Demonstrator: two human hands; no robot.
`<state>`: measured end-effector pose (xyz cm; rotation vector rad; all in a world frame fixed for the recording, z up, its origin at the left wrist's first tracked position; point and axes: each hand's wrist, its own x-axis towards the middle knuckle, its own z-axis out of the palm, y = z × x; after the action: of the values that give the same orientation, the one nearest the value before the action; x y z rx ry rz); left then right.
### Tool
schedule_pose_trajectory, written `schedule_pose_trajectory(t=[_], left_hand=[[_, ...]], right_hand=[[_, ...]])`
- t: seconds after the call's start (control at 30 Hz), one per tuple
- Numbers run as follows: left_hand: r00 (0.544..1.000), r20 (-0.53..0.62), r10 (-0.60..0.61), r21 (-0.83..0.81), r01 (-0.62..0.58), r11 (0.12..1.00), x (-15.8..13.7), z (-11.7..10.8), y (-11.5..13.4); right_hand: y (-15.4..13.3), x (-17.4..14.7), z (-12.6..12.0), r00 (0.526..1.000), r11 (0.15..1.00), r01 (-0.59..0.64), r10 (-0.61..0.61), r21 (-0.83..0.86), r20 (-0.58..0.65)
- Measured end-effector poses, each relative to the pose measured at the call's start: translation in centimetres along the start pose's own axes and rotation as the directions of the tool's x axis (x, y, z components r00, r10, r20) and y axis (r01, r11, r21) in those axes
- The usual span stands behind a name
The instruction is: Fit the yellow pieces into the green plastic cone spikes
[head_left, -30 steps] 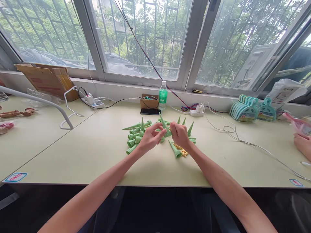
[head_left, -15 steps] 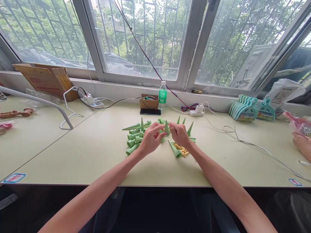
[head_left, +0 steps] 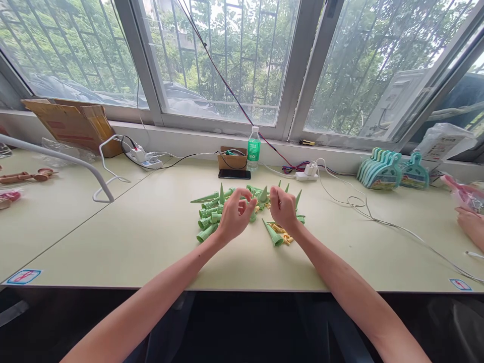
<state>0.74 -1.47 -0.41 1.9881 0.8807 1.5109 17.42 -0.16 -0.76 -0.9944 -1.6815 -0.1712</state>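
Just left of the middle of the pile, my left hand (head_left: 236,213) has its fingers curved and apart, with no object visible between them. My right hand (head_left: 284,207) is closed, thumb against curled fingers; whatever it may hold is hidden. A pointed green plastic cone (head_left: 263,196) stands tip up between the hands, close to the right fingertips; I cannot tell whether they touch it. Several hollow green spikes (head_left: 206,223) lie left of my left hand, and one upright spike (head_left: 221,194) rises behind it. Below my right wrist lie a green spike (head_left: 273,234) and small yellow pieces (head_left: 286,237).
A phone (head_left: 234,174), a small cardboard box (head_left: 232,160) and a water bottle (head_left: 253,148) stand behind the pile. White cables (head_left: 372,218) run across the right side. Teal dustpan-like items (head_left: 380,170) stand at the back right. Another person's hand (head_left: 472,224) is at the right edge.
My hands have moved apart: the left has let go of the green cone and its fingers have spread. The right has shifted slightly right. The cone between them appears a little further right.
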Motion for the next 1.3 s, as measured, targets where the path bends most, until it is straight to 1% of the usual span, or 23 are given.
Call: schedule_pose_trajectory(t=[0.07,0.2,0.37,0.47,0.53,0.77,0.9,1.13,1.3], left_hand=[[0.998,0.024,-0.063,-0.044,0.064,0.997,0.1,-0.1,0.0],[0.985,0.113,-0.13,-0.107,0.142,0.984,0.3,-0.2,0.1],[0.936,0.269,-0.228,-0.154,0.275,0.949,0.3,-0.2,0.5],[0.915,0.304,-0.266,-0.169,0.327,0.93,0.3,-0.2,0.7],[0.911,0.306,-0.275,-0.179,0.339,0.924,0.3,-0.4,0.7],[0.919,0.317,-0.235,-0.156,0.295,0.943,0.3,-0.7,0.6],[0.936,0.286,-0.206,-0.127,0.25,0.96,0.2,-0.7,0.5],[0.962,0.248,-0.116,-0.155,0.158,0.975,0.2,-0.6,0.0],[0.976,0.213,-0.054,-0.104,0.078,0.992,0.2,-0.6,-0.2]], right_hand=[[0.0,0.1,-0.1,1.0,1.0,0.004,-0.004,-0.008,-0.02],[-0.2,0.0,-0.1,0.999,0.999,0.047,-0.047,0.008,-0.018],[-0.7,-0.2,-0.1,0.993,0.992,0.115,-0.117,0.06,0.021],[-1.0,-0.3,-0.2,0.989,0.987,0.129,-0.135,0.094,0.061],[-1.1,-0.3,-0.2,0.989,0.987,0.114,-0.123,0.112,0.082],[-0.8,-0.2,-0.2,0.988,0.983,0.069,-0.091,0.171,0.126],[-0.6,-0.2,-0.2,0.985,0.98,0.062,-0.09,0.19,0.145],[-0.3,-0.2,-0.1,0.981,0.983,0.042,-0.074,0.177,0.179],[-0.2,-0.2,0.0,0.979,0.984,0.039,-0.072,0.176,0.189]])
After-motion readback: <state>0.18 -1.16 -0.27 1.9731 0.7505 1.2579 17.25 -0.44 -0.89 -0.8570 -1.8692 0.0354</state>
